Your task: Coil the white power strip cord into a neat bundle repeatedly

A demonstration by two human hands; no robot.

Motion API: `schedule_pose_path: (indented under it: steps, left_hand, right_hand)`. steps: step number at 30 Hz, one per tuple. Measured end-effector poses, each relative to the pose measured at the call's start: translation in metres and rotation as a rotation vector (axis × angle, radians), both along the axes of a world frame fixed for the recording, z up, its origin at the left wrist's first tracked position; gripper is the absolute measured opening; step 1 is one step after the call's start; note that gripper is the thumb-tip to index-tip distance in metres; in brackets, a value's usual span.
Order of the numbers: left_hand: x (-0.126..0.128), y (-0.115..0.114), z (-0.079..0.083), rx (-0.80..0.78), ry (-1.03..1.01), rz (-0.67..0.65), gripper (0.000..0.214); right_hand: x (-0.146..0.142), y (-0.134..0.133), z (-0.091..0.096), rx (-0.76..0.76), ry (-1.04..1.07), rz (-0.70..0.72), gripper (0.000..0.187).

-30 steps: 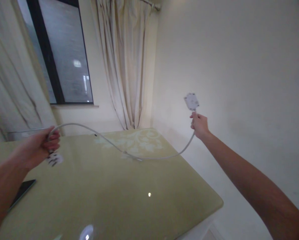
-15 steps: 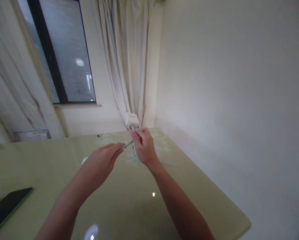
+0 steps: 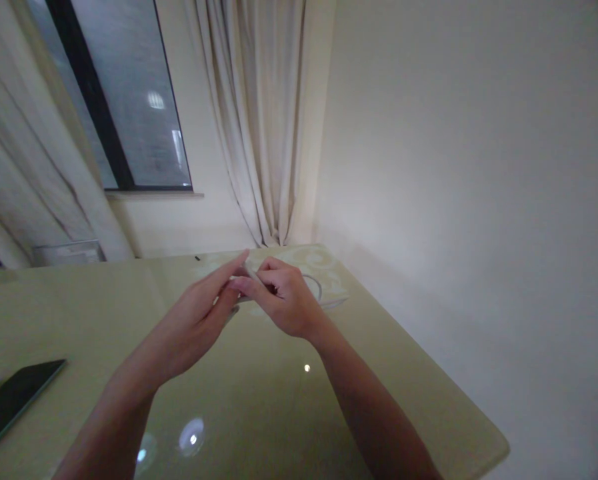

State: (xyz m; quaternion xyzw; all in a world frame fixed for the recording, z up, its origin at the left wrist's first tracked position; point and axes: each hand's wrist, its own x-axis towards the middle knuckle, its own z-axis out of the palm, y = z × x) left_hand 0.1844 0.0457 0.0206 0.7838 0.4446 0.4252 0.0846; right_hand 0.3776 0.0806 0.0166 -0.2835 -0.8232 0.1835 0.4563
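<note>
Near the far end of the table, my two hands meet around a white cable (image 3: 251, 272). My right hand (image 3: 286, 300) is closed on the cable, its thumb reaching left to the fingers of the other hand. My left hand (image 3: 199, 317) grips the cable too, with its index finger stretched out along the top. Behind my right hand, a loop of the cable (image 3: 319, 287) and a loose length lie on the table. Most of the cable between the hands is covered by fingers. The white socket box is out of sight.
The pale green glossy table (image 3: 259, 400) has its right edge along a bare wall (image 3: 453, 200). A dark flat panel (image 3: 21, 400) lies at the left. Curtains (image 3: 259, 120) hang behind the table, and a small black object (image 3: 197, 258) sits near its back edge.
The white socket box, seen above my right hand before, no longer shows. My hands have come together, and a cable loop now shows to the right of them.
</note>
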Motion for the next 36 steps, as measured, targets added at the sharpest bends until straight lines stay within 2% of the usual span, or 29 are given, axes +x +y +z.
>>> schedule_pose_path:
  steps: [3, 5, 11, 16, 19, 22, 25, 29, 32, 36]
  left_hand:
    - [0.007, -0.003, -0.004, -0.197, -0.087, -0.138, 0.071]
    - [0.012, -0.001, -0.007, -0.227, -0.125, -0.160, 0.079]
    - [0.019, 0.008, -0.011, -0.192, -0.259, -0.013, 0.059]
    - [0.012, 0.005, -0.007, -0.174, -0.320, 0.031, 0.053]
    - [0.008, 0.003, -0.004, -0.183, -0.403, 0.036, 0.060]
    - [0.006, 0.005, -0.004, -0.142, -0.404, 0.102, 0.061]
    - [0.003, 0.011, -0.006, -0.105, -0.369, 0.119, 0.064]
    - [-0.007, 0.011, -0.008, -0.168, -0.328, 0.003, 0.089]
    - [-0.013, 0.006, -0.008, -0.173, -0.208, -0.035, 0.090]
    - [-0.012, 0.009, -0.012, -0.163, 0.013, -0.044, 0.072]
  right_hand:
    - [0.000, 0.002, 0.001, -0.057, 0.103, -0.013, 0.063]
    - [0.002, 0.004, 0.001, -0.094, 0.159, -0.032, 0.057]
    - [0.007, 0.008, 0.002, -0.297, 0.243, 0.188, 0.027]
    - [0.011, 0.008, 0.006, -0.282, 0.190, 0.219, 0.025]
    - [0.013, 0.010, 0.007, -0.339, 0.129, 0.244, 0.026]
    - [0.015, 0.012, 0.006, -0.382, 0.089, 0.273, 0.030]
    - [0.016, 0.014, 0.003, -0.354, 0.052, 0.269, 0.032]
    - [0.015, 0.015, -0.001, -0.300, 0.031, 0.246, 0.026]
    - [0.013, 0.014, 0.000, -0.133, 0.057, 0.092, 0.014]
    - [0.012, 0.015, 0.001, 0.218, 0.048, -0.166, 0.010]
